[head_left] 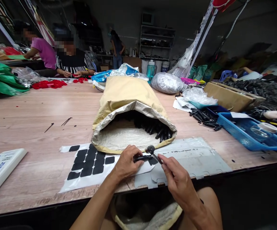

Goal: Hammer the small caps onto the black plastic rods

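My left hand (128,162) is closed around a slim black handle-like piece (145,158) near the table's front edge. My right hand (179,176) pinches a thin shiny rod with a round black head (150,149); the head is just above the end of the black piece, and I cannot tell whether they touch. Beside my left hand lies a white sheet of black rounded-square stickers (81,157). One black sticker (153,160) sits below the rod on a grey board (188,159). Behind my hands, a yellow woven sack (131,91) gapes toward me with many black pieces (161,131) inside.
A second sack (174,214) opens at my lap. At left is a white device (3,171). Rightward stand a blue tray (246,137), loose black parts (205,118) and a cardboard box (231,95). Across the table a person (73,62) handles red pieces (49,84).
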Demonstrator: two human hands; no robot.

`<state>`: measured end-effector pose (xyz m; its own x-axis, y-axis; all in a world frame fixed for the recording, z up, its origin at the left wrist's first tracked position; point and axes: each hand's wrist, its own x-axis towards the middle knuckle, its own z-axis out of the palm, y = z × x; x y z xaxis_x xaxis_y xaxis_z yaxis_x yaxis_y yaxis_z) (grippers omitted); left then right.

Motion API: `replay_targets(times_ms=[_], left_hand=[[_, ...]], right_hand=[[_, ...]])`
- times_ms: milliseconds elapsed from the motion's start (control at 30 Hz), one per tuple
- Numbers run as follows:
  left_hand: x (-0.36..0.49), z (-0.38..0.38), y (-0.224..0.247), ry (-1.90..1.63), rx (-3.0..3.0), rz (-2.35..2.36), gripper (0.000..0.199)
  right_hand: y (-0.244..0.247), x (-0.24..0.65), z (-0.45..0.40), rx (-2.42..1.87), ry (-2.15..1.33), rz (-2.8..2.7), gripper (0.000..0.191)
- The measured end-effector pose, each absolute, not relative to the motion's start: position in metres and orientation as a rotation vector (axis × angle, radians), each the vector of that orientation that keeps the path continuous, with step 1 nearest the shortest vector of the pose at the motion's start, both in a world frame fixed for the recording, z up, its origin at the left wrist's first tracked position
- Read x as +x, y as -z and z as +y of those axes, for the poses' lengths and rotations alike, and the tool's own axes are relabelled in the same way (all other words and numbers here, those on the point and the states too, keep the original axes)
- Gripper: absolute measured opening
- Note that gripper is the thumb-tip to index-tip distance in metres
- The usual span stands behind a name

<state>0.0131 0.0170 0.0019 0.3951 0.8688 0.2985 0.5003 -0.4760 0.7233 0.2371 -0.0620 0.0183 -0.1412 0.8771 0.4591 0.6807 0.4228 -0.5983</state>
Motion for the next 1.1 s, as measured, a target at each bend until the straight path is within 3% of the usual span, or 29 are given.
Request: replay_targets(times_ms=[400,833,1100], left_hand=[[0.012,0.021,-0.004,-0.842,2.131,1.194,0.010],[0.012,0.021,-0.002,-0.868,2.082,1.211,0.015],[0.011,0.021,-0.001,-0.841,2.090,1.213,0.012]], right_hand=[[-0.004,0.211,-0.077,-1.375,-0.216,-1.975,0.052],[-0.003,0.223,-0.079,-1.446,-0.180,-1.925,0.046],[-0.008,0.263,-0.041,-1.635,0.187,-1.879,0.035]])
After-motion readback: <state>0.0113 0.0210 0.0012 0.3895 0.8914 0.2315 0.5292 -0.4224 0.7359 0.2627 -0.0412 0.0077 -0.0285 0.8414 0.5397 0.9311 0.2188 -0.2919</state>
